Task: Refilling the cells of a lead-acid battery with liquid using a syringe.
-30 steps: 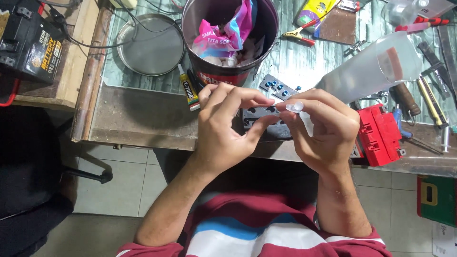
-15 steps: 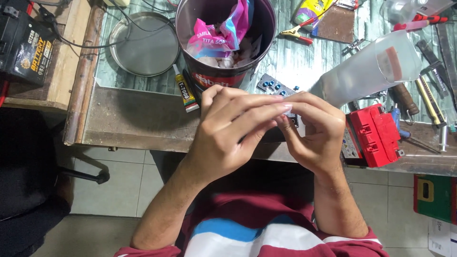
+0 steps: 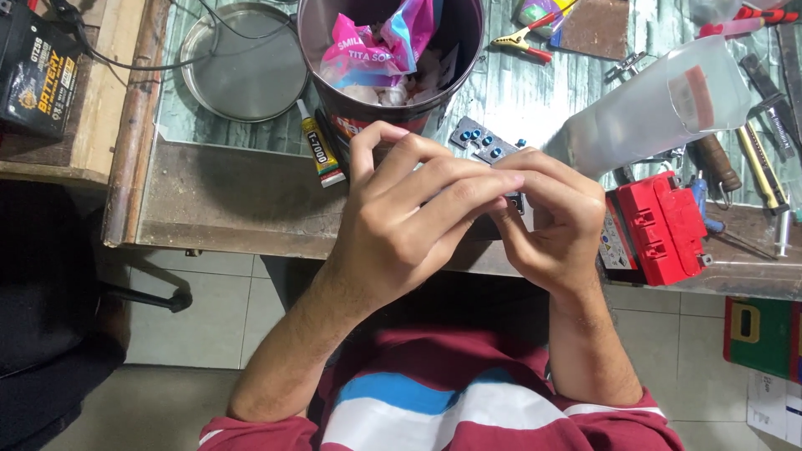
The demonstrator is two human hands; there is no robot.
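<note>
pinching together over the bench edge, the left hand (image 3: 401, 225) and the right hand (image 3: 555, 221) meet fingertip to fingertip, the left fingers laid across the right ones. whatever small piece they work on is hidden between the fingertips, so i cannot tell what either hand grasps, only that both are curled tight and touching. just under the fingertips sits a dark plate with round holes (image 3: 511, 203), and beyond it a grey strip with blue caps (image 3: 478, 140) on the green worktop (image 3: 535, 100).

my read on the risk: the grip sits right over the table's lip, so a slip could drop a tiny part to the tiled floor (image 3: 192, 326). an elbow swing could also nudge the clear plastic jug (image 3: 660, 104) lying tilted just beside the right hand.

packaging now. a slim yellow-and-black glue tube (image 3: 319, 152) with a white cap end lies left of the hands, near the dark round bin (image 3: 384, 50), which holds a crumpled pink, blue and white wrapper (image 3: 376, 46). far left, a black battery with an orange-yellow label (image 3: 38, 75) on a wooden shelf. right of the hands, a red moulded battery top (image 3: 664, 227); on the floor lower right, a green box with a red and yellow panel (image 3: 762, 338).
</note>
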